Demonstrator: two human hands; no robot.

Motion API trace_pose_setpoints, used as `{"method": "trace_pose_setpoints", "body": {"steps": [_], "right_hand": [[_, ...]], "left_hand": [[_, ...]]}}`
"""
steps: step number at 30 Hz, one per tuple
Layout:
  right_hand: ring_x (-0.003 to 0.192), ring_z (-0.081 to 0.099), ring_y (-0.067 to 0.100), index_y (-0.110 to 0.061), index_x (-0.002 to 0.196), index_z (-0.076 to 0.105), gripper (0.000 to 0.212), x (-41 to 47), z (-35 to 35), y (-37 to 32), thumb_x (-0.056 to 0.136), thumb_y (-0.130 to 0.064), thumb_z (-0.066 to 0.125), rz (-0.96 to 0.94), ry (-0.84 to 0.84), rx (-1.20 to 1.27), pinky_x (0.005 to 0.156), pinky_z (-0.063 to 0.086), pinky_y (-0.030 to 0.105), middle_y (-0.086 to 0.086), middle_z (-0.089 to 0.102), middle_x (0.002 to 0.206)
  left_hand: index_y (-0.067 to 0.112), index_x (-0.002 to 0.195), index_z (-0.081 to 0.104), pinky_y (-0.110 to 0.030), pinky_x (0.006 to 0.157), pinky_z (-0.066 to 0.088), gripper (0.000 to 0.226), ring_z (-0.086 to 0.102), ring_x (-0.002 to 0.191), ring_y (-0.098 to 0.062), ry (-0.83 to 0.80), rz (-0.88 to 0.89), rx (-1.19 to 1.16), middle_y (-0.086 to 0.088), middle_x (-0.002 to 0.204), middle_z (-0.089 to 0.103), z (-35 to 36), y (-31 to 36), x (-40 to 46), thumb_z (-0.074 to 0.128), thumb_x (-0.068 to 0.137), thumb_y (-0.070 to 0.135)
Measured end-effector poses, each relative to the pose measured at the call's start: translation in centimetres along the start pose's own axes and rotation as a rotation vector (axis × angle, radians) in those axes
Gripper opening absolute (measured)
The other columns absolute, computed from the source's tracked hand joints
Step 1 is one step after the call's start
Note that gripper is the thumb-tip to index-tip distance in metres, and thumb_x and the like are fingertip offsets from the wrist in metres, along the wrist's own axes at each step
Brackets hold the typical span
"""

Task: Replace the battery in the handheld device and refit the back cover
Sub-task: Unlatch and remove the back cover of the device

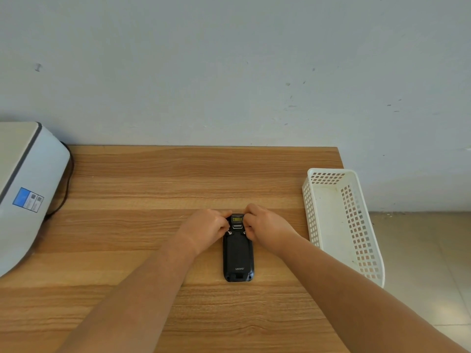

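A black handheld device lies face down on the wooden table, its back cover on and the small scanner window at its far end. My left hand grips the device's far left corner, fingers curled around the edge. My right hand grips the far right corner the same way. Both thumbs rest near two small silver latches at the cover's top. No loose battery is in view.
A white perforated plastic basket stands at the table's right edge and partly overhangs it. A grey-white machine with a blue label and a black cable occupies the left side. A wall runs behind the table.
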State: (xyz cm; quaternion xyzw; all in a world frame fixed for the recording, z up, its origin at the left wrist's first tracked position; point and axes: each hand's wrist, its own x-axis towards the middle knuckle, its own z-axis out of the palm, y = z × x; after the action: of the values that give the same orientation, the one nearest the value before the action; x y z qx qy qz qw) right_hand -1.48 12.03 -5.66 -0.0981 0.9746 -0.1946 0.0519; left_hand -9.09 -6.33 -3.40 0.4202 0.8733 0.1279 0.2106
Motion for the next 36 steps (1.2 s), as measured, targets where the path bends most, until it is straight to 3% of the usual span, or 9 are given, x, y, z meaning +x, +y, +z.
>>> {"method": "trace_pose_setpoints", "body": {"steps": [3,7,12,18,23,27,29,36], "right_hand": [[0.090,0.060,0.023,-0.006,0.098,0.067,0.013,-0.3,-0.4,-0.1,0.092,-0.014,0.059,0.090,-0.022,0.067,0.077,0.053,0.034,0.007,0.059,0.110],[0.103,0.060,0.018,-0.009,0.110,0.067,0.021,-1.0,-0.8,0.1,0.096,-0.020,0.055,0.137,-0.072,0.113,0.088,0.049,0.026,-0.001,0.052,0.132],[0.101,0.060,0.020,-0.009,0.113,0.067,0.025,-0.5,-1.1,-0.2,0.099,-0.022,0.050,0.110,-0.110,0.065,0.087,0.051,0.030,0.001,0.053,0.130],[0.099,0.060,0.020,-0.009,0.111,0.067,0.025,-0.3,-1.2,-0.6,0.098,-0.021,0.050,0.129,-0.115,0.058,0.085,0.052,0.032,0.002,0.055,0.124],[0.108,0.057,0.013,-0.016,0.115,0.063,0.024,-1.1,-0.9,-1.2,0.094,-0.026,0.057,0.285,-0.040,0.206,0.093,0.049,0.027,-0.007,0.052,0.132],[0.137,0.031,0.011,-0.021,0.144,0.036,0.075,-3.2,0.4,-2.6,0.082,-0.045,0.069,0.370,-0.033,0.310,0.114,0.030,0.030,-0.008,0.033,0.150],[0.142,0.023,0.013,-0.020,0.150,0.026,0.087,-3.7,0.9,-2.9,0.081,-0.051,0.069,0.404,-0.067,0.278,0.118,0.023,0.032,-0.005,0.025,0.156],[0.144,0.018,0.015,-0.016,0.151,0.022,0.089,-3.5,0.9,-3.0,0.083,-0.052,0.066,0.447,-0.098,0.255,0.119,0.018,0.032,-0.002,0.023,0.158]], "left_hand": [[0.016,0.108,0.073,-0.026,0.105,0.040,0.022,0.054,0.123,-0.012,-0.009,-0.025,-0.011,0.005,0.145,0.048,-0.1,0.1,-0.1,0.055,0.095,0.020],[0.020,0.116,0.069,-0.028,0.108,0.037,0.026,0.051,0.125,-0.010,-0.022,-0.090,-0.065,0.010,0.148,0.043,-0.1,0.3,-0.6,0.057,0.095,0.027],[0.019,0.131,0.058,-0.030,0.111,0.030,0.049,0.039,0.134,-0.009,-0.082,-0.206,-0.166,0.019,0.153,0.029,0.5,0.8,-1.1,0.068,0.086,0.036],[0.018,0.131,0.058,-0.028,0.109,0.029,0.049,0.039,0.134,-0.010,-0.062,-0.225,-0.192,0.019,0.153,0.030,0.6,0.8,-1.1,0.070,0.085,0.034],[0.021,0.125,0.063,-0.034,0.112,0.033,0.033,0.043,0.132,-0.010,-0.017,-0.166,-0.201,0.016,0.150,0.037,0.7,0.1,-1.3,0.062,0.092,0.027],[0.022,0.109,0.072,-0.033,0.107,0.040,0.020,0.052,0.125,-0.012,0.026,-0.069,-0.101,0.010,0.148,0.043,0.4,-0.2,-1.2,0.058,0.094,0.021],[0.021,0.106,0.073,-0.029,0.103,0.042,0.020,0.052,0.124,-0.013,0.026,-0.014,-0.048,0.009,0.148,0.043,0.1,-0.1,-0.9,0.057,0.095,0.022],[0.008,0.108,0.071,-0.039,0.092,0.050,0.023,0.057,0.116,-0.024,-0.067,0.168,0.215,-0.007,0.135,0.056,-0.8,-0.1,0.6,0.054,0.095,0.018]]}}
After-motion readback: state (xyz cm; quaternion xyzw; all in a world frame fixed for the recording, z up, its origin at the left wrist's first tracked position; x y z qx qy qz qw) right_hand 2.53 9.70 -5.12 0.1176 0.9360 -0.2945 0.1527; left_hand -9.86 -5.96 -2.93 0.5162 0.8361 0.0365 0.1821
